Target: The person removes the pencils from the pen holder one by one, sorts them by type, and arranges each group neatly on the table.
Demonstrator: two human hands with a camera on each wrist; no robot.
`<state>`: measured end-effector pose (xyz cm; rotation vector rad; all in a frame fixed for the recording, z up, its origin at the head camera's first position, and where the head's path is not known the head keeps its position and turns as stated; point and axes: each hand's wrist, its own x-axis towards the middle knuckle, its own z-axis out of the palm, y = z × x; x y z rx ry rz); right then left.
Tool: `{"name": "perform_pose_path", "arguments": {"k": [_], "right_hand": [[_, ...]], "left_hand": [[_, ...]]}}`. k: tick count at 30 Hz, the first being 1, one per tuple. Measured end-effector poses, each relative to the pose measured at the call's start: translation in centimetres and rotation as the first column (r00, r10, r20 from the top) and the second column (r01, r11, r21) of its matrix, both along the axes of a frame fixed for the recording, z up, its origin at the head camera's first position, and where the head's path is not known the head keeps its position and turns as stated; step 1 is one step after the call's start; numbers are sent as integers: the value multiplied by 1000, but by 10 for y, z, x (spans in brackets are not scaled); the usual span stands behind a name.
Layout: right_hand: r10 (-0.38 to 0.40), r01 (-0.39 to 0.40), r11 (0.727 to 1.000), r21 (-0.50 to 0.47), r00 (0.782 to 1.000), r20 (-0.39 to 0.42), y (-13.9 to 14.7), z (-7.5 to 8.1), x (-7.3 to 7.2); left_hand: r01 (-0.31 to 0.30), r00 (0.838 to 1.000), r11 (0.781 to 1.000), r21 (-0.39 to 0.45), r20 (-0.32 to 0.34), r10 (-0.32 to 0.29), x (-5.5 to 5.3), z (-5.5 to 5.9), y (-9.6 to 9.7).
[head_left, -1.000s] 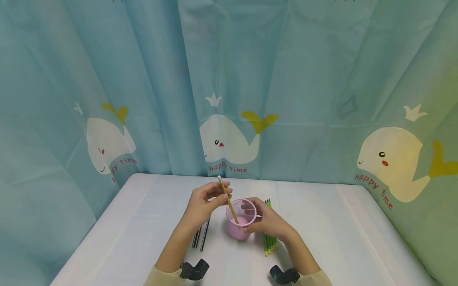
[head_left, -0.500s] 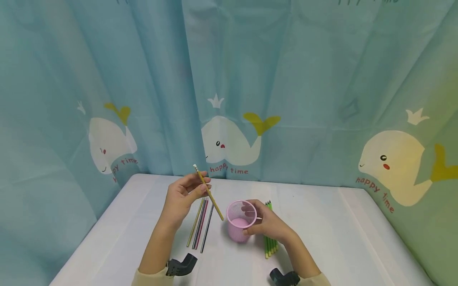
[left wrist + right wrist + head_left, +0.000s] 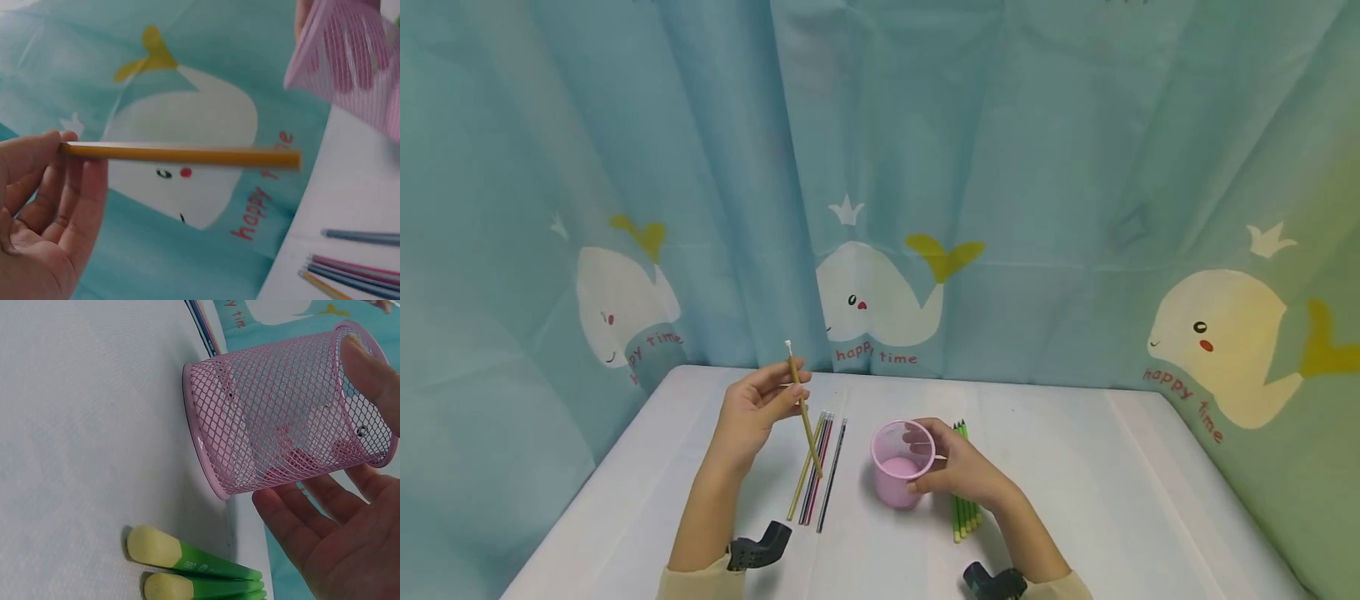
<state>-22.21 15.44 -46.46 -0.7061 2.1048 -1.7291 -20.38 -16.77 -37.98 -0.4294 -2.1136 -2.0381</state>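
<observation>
In the head view my left hand [image 3: 747, 421] pinches a yellow pencil [image 3: 808, 429] between thumb and fingers, its white eraser end up and its lower end slanting down to the right. This pencil [image 3: 181, 154] lies level across the left wrist view, slightly blurred. My right hand [image 3: 961, 468] grips a pink mesh pencil cup [image 3: 892, 490] near its rim, thumb on the near side. The cup [image 3: 281, 412] has nothing inside; whether its base sits flat on the table I cannot tell. Below the left hand lie a yellow pencil [image 3: 803, 483] and several dark and red pencils [image 3: 824, 462].
Several green pencils [image 3: 966, 521] lie side by side just right of the cup, partly under the right hand. One dark pencil [image 3: 832, 477] lies apart from the others. A white table [image 3: 1097, 500] ends at a blue-green whale-print curtain [image 3: 1045, 208].
My left hand has drawn the yellow pencil up out of the cup and carried it left, above the pencils on the table. The right hand keeps its grip on the cup, almost still.
</observation>
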Motion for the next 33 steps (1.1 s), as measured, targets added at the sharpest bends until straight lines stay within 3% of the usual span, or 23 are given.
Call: {"name": "perform_pose_path", "arguments": {"k": [8,16,21,28,33], "right_hand": [[-1,1,1000,3,1000,1,-3,3,1],[-1,1,1000,3,1000,2,-2,2,2],[5,-5,1000,-1,1000,11,-5,2,0],[-11,11,1000,25,1000,6,-5,2,-2],[-19,18,1000,24,1000,11,-1,2,-1]], "left_hand": [[-36,994,995,-92,103,46,-9,-12,-13],[-74,973,982,-173,203,109,-16,-27,-21],[-78,963,972,-220,234,131,-23,-39,-26],[-48,955,972,-231,273,112,-32,-57,-27],[-65,951,967,-247,277,134,-38,-68,-23]]}}
